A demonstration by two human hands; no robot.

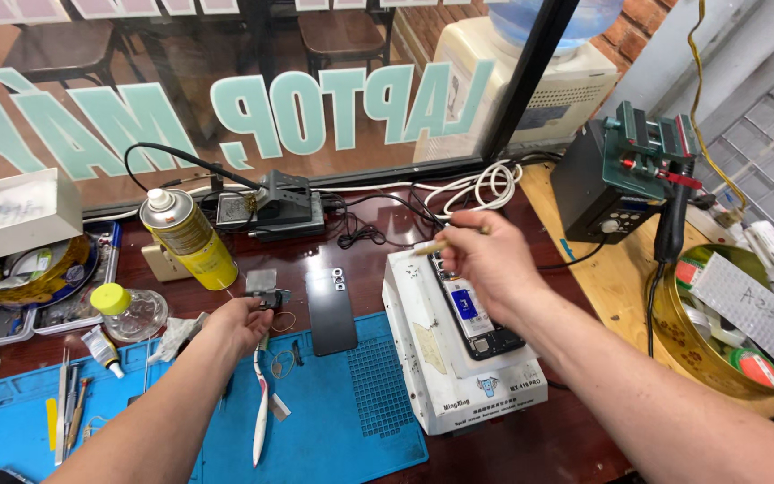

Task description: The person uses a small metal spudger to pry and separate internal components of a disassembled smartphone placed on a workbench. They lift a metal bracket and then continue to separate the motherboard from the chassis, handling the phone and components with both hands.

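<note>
My left hand point(242, 324) pinches a small dark part with a thin cable at the far edge of the blue work mat point(351, 421). Just to its right lies a black phone back cover point(331, 309). My right hand point(487, 260) holds a thin yellowish stick tool point(432, 246) above an opened phone point(475, 309), which lies on a white heating machine point(445, 358). A white toothbrush point(261, 408) rests on the mat below my left hand.
A yellow spray can point(187, 237) and a yellow-capped bottle point(129, 309) stand at the left. Tweezers point(66, 403) lie on the mat. A black soldering station point(615, 175) and a gold bowl of tape rolls point(727, 332) sit at the right. Cables point(472, 186) run along the window.
</note>
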